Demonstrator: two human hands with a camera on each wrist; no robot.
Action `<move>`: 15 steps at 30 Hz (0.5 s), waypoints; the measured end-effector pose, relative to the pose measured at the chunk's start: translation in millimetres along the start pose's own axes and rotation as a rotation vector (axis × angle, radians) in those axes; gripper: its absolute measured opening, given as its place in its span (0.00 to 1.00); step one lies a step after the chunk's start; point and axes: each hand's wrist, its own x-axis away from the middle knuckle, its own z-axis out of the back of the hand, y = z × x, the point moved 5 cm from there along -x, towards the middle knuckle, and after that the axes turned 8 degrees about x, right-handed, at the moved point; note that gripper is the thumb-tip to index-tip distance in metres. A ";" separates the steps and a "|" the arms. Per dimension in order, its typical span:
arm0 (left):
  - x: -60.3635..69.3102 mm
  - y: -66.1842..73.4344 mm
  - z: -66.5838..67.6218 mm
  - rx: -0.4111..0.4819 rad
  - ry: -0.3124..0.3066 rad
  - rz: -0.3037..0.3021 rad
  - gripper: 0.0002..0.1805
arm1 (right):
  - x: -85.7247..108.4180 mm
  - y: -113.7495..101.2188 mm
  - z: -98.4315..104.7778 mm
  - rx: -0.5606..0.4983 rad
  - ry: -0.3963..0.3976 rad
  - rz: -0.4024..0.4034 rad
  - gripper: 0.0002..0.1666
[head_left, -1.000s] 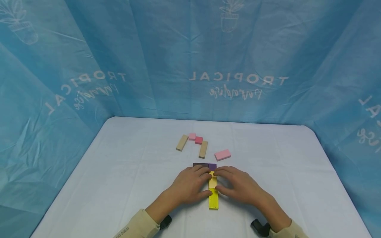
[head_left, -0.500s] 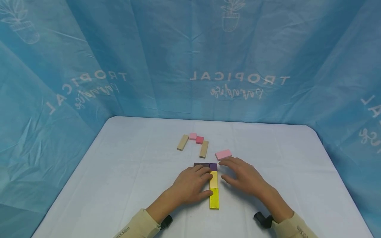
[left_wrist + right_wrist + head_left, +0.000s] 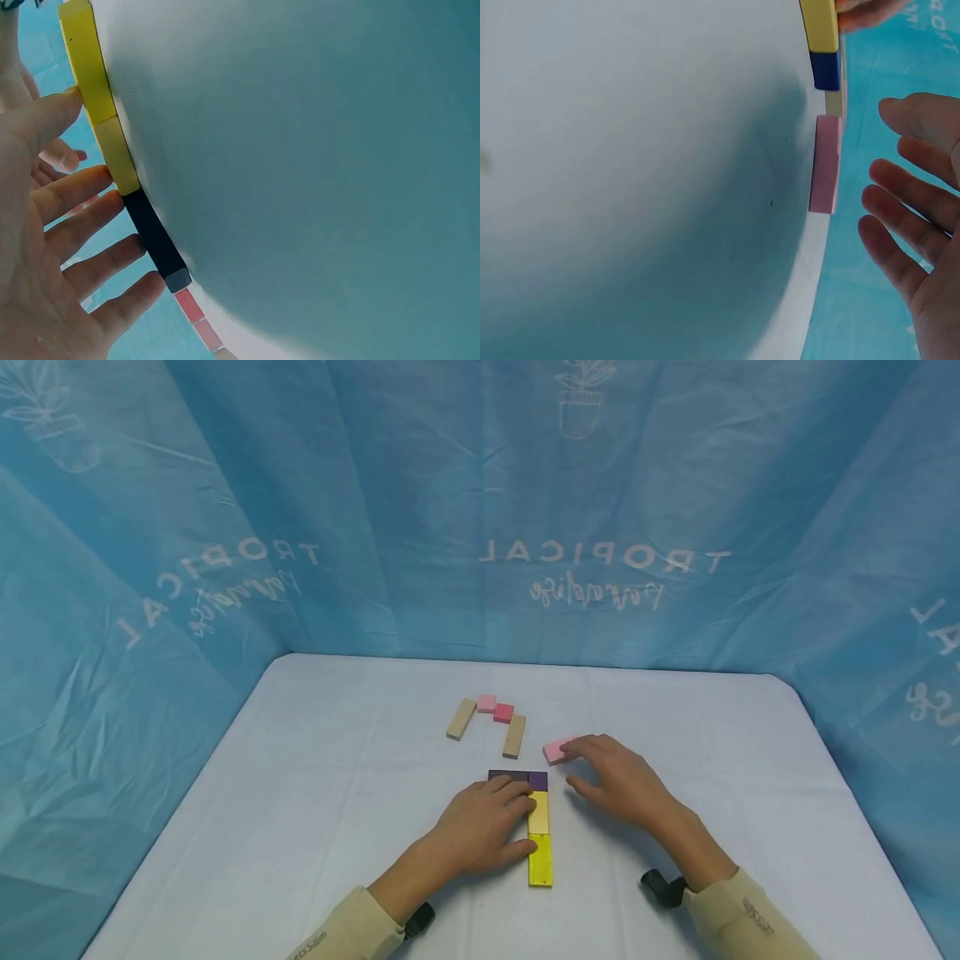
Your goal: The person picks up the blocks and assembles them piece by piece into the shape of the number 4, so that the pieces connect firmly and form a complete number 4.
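My left hand (image 3: 487, 827) touches a line of wooden blocks with spread, extended fingers. Its thumb lies at a bright yellow block (image 3: 540, 870), and the fingertips meet a pale yellow block (image 3: 542, 818) and a dark block (image 3: 156, 234). A purple block (image 3: 537, 781) joins the dark one at the corner of the L-shaped row. Over a loose pink block (image 3: 555, 751) hovers my right hand (image 3: 621, 781), covering that block's right end in the head view. The right wrist view shows its fingers apart from the pink block, holding nothing.
Behind the row lie two natural wood blocks (image 3: 461, 720), a small light pink block (image 3: 487, 703) and a small red-pink block (image 3: 503, 713). A white cloth (image 3: 337, 760) covers the table. Blue printed curtains (image 3: 420, 527) hang around it.
My right hand has left the yellow blocks and moved away and to the right, to above the pink block. The left hand stays at the row.
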 end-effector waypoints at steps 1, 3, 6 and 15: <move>0.2 0.0 0.1 0.002 -0.002 0.001 0.32 | -1.7 1.5 0.0 0.003 0.004 -0.003 0.29; 0.4 0.2 0.2 0.003 -0.005 0.004 0.32 | -4.9 3.9 0.1 0.007 0.007 -0.003 0.29; 0.7 0.0 -0.2 0.011 -0.005 0.007 0.32 | -9.2 6.2 0.5 -0.005 0.002 -0.002 0.28; 1.5 0.0 -1.0 0.028 -0.006 0.009 0.32 | -17.5 12.7 0.4 -0.004 -0.036 -0.018 0.28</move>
